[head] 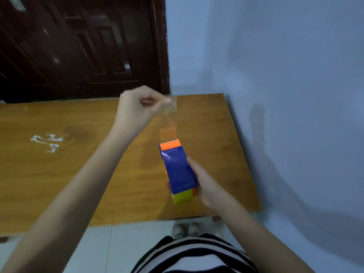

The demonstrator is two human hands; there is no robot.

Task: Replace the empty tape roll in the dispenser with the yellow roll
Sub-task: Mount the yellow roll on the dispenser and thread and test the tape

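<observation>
My right hand (204, 182) grips a blue tape dispenser (178, 170) with an orange toothed cutter at its far end, held above the wooden table (78, 174). A yellow tape roll (182, 198) sits in the dispenser's near end. My left hand (137, 109) is raised beyond the dispenser, fingers pinched on the free end of a clear tape strip (169, 117). The strip runs from the cutter up to those fingers.
A crumpled piece of clear tape (47, 141) lies on the table to the left. A blue wall (285, 95) borders the table's right side, and a dark wooden door (78, 46) stands behind it. The table's near edge is by my body.
</observation>
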